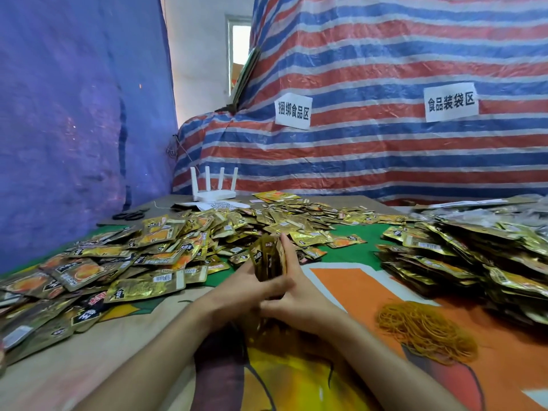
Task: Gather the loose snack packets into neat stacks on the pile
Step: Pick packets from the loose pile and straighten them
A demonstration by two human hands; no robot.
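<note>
Striped tarp (385, 69) backs our cloth-covered table (355, 286). At centre we hold a stack of packets (268, 259) on edge, long axis upright. Our left hand (255, 289) clasps its left side; our right hand (296, 295) grips the right side, fingers raised along it. The pile (459, 256) lies right.

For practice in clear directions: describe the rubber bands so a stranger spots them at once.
Find the striped tarp, then drop to the orange cloth right of the right hand. The rubber bands lie there, a tangled yellowish heap of thin loops, unlike the flat shiny packets stacked behind.
</note>
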